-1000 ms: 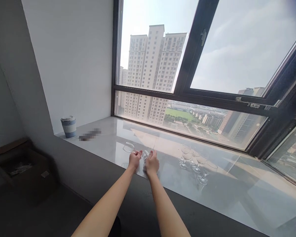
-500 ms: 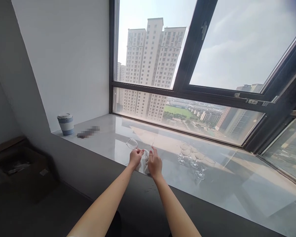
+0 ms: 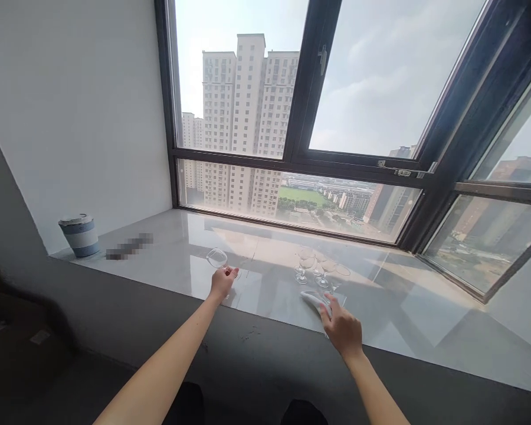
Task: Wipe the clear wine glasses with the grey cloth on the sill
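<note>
A: What's in the left hand?

B: A clear stemmed glass. The fingers are pinched together around its stem, close to the foot.

A: Is it upright?

B: No, it's tipped well over, with the bowl pointing to the left. It's above the windowsill, near the front edge; I can't tell whether the rim touches the surface.

A: And the right hand?

B: That one is well apart from the left, off to the right, with its fingers on a folded white cloth at the front of the sill. Thumb and forefinger touch it, but I can't tell whether they grip it or only rest there.

A: What's near the cloth?

B: Just beyond it, toward the window frame, a cluster of clear glasses stands upright. They overlap, so I can't count them surely.

A: Anything at the far left?

B: A blue-and-white cup with a pale lid, near the wall. Just to its right is a dark item, pixelated beyond recognition.
</note>
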